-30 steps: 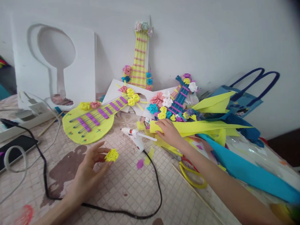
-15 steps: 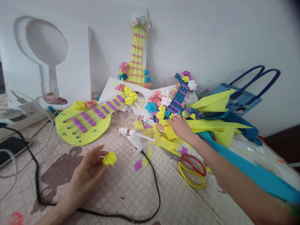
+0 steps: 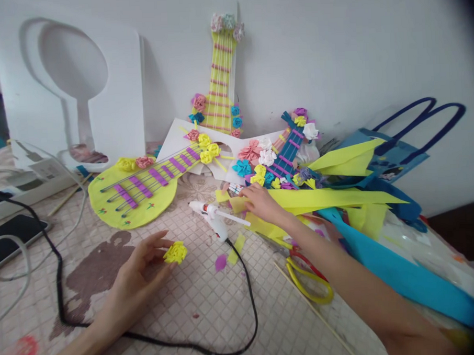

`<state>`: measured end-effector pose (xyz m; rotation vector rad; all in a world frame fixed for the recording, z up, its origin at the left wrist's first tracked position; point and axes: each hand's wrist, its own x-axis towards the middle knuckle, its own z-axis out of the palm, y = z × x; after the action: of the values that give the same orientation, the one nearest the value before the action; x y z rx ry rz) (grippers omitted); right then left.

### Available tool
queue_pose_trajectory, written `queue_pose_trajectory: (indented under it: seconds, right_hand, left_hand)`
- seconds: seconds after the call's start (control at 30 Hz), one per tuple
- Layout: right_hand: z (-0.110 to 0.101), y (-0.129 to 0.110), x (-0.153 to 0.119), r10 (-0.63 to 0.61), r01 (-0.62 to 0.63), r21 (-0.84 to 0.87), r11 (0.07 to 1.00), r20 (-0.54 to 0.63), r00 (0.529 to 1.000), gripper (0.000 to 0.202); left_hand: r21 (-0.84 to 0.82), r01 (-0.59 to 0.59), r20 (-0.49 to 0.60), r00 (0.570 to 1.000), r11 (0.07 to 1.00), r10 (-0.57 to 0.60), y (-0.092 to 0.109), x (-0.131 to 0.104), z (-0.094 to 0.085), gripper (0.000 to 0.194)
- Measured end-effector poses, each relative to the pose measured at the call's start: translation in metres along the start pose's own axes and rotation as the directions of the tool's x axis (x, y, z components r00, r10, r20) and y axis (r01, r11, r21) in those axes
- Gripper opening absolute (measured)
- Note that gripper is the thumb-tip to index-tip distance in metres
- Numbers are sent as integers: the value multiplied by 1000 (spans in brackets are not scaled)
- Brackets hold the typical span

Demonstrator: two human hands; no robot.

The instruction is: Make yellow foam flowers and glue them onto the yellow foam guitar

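Note:
In my left hand (image 3: 137,278) a yellow paper flower (image 3: 175,252) is pinched between thumb and fingertips, above the tabletop. My right hand (image 3: 264,203) reaches over the pile of yellow paper strips (image 3: 320,199), its fingertips closed on a small yellow paper piece (image 3: 238,203). Between the hands lies a white glue gun (image 3: 211,218) with a glue stick poking out behind. Scissors with red and yellow handles (image 3: 310,292) are partly under my right forearm. Farther back lies a yellow paper guitar (image 3: 133,197) with purple bars and flowers.
A black cord (image 3: 213,353) loops across the table from the glue gun. A thin wooden stick (image 3: 313,307) lies at front right. A blue guitar (image 3: 285,159), an upright yellow guitar neck (image 3: 220,84), a white cut-out board (image 3: 125,98) and a blue bag (image 3: 401,154) stand behind.
My right hand has moved left across the yellow paper, from beside the blue guitar toward the small scraps. My left hand still holds the yellow flower. The view has shifted slightly.

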<state>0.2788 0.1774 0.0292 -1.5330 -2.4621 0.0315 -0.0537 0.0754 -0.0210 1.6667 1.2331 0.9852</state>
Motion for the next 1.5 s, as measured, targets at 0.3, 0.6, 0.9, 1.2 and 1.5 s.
queue_pose_trajectory:
  seconds: [0.3,0.6,0.9,1.2,1.5]
  right_hand:
    - [-33,43,-9,229,-216,193,957,-46,972,20]
    - [-39,35,-13,292,-259,530,807,23,956,24]
    - [-40,28,-17,351,-286,253,924,-268,897,16]
    - [2,-14,3,101,-100,13,995,-68,993,4]
    - [1,-5,9,175,-165,177,970,-45,983,9]
  left_hand:
    - [30,-17,8,1000,999,16,1,-1,2,52]
    - [26,3,8,1000,1000,-3,1,-1,2,54]
    - [40,-6,-2,1000,999,6,3,0,3,54]
    - [67,-42,19,999,997,40,1,1,3,55]
    - [106,-44,24,999,993,42,-3,-1,1,56]
